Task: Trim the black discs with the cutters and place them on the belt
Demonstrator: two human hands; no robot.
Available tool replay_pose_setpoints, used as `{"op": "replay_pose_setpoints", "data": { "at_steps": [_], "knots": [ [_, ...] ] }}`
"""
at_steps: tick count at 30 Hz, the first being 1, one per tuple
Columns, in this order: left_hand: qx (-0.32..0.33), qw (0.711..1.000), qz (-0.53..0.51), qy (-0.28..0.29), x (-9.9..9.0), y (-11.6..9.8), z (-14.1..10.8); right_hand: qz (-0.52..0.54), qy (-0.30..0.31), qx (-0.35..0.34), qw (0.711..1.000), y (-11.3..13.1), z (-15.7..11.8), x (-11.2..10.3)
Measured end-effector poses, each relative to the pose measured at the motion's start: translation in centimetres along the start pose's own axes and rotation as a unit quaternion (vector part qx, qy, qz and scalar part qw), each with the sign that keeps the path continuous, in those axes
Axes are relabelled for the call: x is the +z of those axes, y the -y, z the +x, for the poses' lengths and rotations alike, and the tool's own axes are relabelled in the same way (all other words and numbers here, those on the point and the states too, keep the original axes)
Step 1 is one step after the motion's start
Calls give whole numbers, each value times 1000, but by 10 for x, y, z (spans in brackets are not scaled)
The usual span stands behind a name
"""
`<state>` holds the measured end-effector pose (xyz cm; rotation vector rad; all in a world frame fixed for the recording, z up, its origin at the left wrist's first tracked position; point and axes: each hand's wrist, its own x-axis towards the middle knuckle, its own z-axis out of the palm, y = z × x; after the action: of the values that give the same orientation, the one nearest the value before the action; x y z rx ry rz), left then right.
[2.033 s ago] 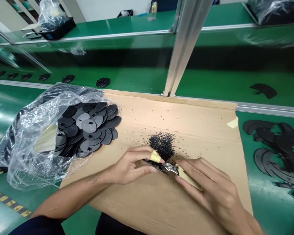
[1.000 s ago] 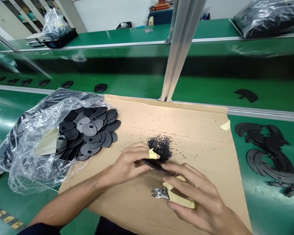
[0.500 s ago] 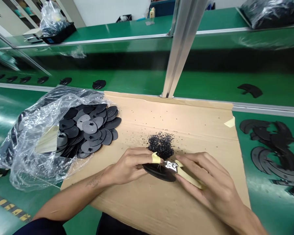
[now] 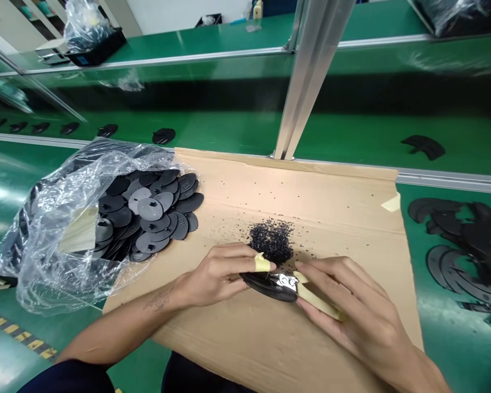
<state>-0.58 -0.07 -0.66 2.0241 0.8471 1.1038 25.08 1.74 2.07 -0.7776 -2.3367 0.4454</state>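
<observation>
My left hand (image 4: 225, 275), with yellow tape round a fingertip, grips the left end of a dark oval disc (image 4: 265, 288) above the cardboard sheet (image 4: 286, 338). In my right hand (image 4: 347, 295) are metal nippers (image 4: 288, 281) with pale yellow handles. Their jaws lie at the upper face of the disc, close to my left fingertips; whether they touch it is hard to tell. Just beyond the hands lies a heap of small black bits (image 4: 271, 241), with more scattered around it on the cardboard.
A clear plastic bag (image 4: 45, 234) spills many dark discs (image 4: 155, 210) at the left. Curved black parts (image 4: 466, 240) are piled on the right. A metal post (image 4: 306, 82) rises behind the cardboard, beside a green shelf (image 4: 213, 131) holding single parts.
The view has shifted slightly. The disc is tilted a little differently, and the nipper jaws sit slightly differently over it. Both hands keep their hold.
</observation>
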Motion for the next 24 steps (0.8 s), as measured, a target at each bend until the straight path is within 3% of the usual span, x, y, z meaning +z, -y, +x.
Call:
{"op": "replay_pose_setpoints", "data": {
  "at_steps": [24],
  "knots": [
    [30,998,46,11,-1,3,-4,-16,8,-9,1000,0,-3,2]
  ]
}}
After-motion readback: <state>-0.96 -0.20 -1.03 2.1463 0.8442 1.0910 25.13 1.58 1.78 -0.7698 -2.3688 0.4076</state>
